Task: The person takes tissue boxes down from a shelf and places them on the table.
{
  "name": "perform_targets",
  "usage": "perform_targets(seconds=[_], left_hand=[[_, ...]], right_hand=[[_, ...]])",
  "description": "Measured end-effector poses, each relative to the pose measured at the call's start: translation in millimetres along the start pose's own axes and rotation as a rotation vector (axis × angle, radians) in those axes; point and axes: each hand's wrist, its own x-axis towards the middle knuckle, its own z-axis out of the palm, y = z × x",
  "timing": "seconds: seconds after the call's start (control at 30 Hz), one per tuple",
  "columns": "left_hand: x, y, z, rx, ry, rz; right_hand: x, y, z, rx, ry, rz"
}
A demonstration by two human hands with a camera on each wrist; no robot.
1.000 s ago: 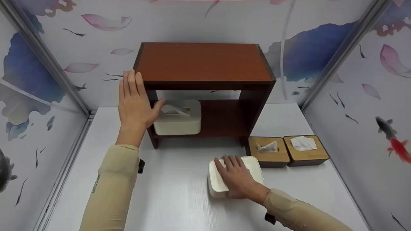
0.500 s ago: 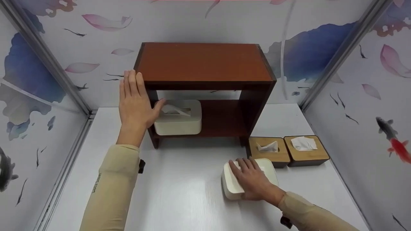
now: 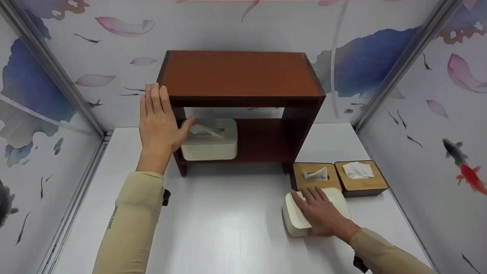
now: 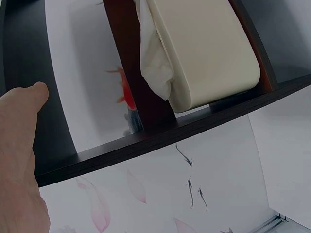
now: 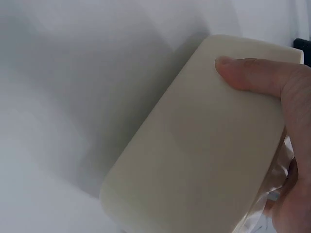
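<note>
With the thumb on its near side and the fingers over its top, my right hand point(image 3: 323, 215) grips a cream-white tissue box point(image 3: 295, 222) at the front right. In the right wrist view that thumb presses on the smooth side of the box, which is close over the white surface and casts a shadow. My left hand point(image 3: 158, 123) rests against the left side of a reddish-brown wooden shelf point(image 3: 243, 74), fingers straight and thumb spread toward the opening. Inside, on the shelf's left half, stands another cream tissue box point(image 3: 209, 151), a tissue poking from its slot.
Just behind the held box, a dark tissue box with a wooden lid point(image 3: 300, 180) stands beside a similar wooden-lidded box point(image 3: 359, 185). All stand on a white table point(image 3: 213, 213). Walls with painted petals and fish point(image 3: 452, 152) enclose the table on three sides.
My right hand has moved the cream tissue box to the right, in front of the nearer wooden-lidded box, partly covering it in the head view. The left hand has stayed at the shelf.
</note>
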Motion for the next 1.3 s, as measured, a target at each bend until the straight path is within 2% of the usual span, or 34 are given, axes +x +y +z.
perform_targets(seconds=[0.33, 0.63, 0.97, 1.3], left_hand=[[0.3, 1.0, 0.9, -0.004, -0.013, 0.003], [0.3, 1.5, 0.9, -0.002, -0.011, 0.006], [0.3, 0.0, -0.2, -0.011, -0.019, -0.004], [0.1, -0.8, 0.4, -0.007, -0.005, -0.003]], right_hand=[[-20.2, 29.0, 6.8, 0.007, 0.022, -0.004], [-42.5, 64.1, 6.7, 0.005, -0.033, -0.014], [-71.1, 99.2, 4.8, -0.053, 0.030, -0.021], [-88.8, 127.0, 0.5, -0.075, -0.107, 0.052]])
